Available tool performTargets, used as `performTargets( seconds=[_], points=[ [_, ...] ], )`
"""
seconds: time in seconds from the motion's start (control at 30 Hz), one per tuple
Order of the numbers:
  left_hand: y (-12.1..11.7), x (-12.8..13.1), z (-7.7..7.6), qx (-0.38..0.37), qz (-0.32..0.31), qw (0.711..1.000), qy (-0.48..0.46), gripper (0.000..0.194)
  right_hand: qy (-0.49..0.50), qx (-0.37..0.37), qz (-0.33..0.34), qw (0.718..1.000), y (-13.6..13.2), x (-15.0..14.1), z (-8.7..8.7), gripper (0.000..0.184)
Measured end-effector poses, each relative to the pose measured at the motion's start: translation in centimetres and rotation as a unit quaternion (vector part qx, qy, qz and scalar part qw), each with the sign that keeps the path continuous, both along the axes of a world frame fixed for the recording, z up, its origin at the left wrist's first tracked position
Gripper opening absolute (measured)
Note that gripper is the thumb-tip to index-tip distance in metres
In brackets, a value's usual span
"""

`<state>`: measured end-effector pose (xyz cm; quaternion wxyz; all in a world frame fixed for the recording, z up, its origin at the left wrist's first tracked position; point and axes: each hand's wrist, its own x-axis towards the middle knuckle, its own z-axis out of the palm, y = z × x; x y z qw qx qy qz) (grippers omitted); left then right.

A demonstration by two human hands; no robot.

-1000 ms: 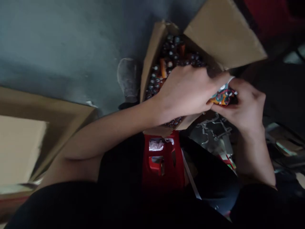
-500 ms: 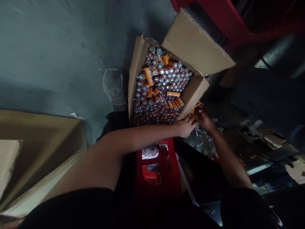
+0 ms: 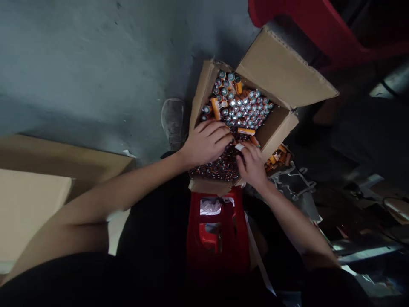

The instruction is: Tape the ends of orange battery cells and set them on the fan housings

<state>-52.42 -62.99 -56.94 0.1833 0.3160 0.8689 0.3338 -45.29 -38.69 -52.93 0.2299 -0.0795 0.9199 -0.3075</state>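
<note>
A cardboard box [image 3: 200, 96] stands with its flap up, packed with cylindrical batteries [image 3: 243, 111]. Many stand upright with their ends showing; a few orange-sleeved ones lie flat on top. My left hand [image 3: 207, 143] reaches over the box, palm down. Its fingers curl onto the batteries near the middle, and whatever is under the fingertips is hidden. Opposite it, inside the near right wall, is my right hand [image 3: 252, 164], with a white wrap on one finger. Its thumb stands apart from its bent fingers, just above the batteries, and no battery shows in it.
Right of the box lies a pile of loose orange batteries [image 3: 277, 158], beside tangled pale strips [image 3: 298, 181]. A red plastic stool [image 3: 219, 260] is below the box. Another large carton [image 3: 96, 157] stands at left, and red plastic furniture [image 3: 319, 30] at upper right.
Both hands have left the loose battery pile at the box's right side and moved left over the batteries inside the box. The view has shifted, so the box appears farther right and lower.
</note>
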Motion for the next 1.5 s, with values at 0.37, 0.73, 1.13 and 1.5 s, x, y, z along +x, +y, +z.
performTargets(
  seconds=[0.37,0.73,1.13,1.5],
  points=[
    [-4.8,-0.7,-4.5,0.065,0.395,0.916,-0.002,0.055,0.020,0.006,-0.117,0.993,-12.3,-7.4,-5.5,0.056],
    [-2.8,-0.6,-3.1,0.120,0.380,0.917,-0.028,0.048,0.026,0.066,-0.175,0.982,-15.4,-8.1,-9.3,0.055],
    [1.7,1.6,-2.1,0.041,0.156,0.958,-0.237,0.089,0.047,0.041,-0.187,0.980,-8.3,-9.9,-11.1,0.047],
    [2.8,0.6,-2.2,0.015,0.221,0.909,-0.352,0.097,-0.020,-0.049,-0.087,0.995,-5.2,-8.2,-9.5,0.050]
  ],
)
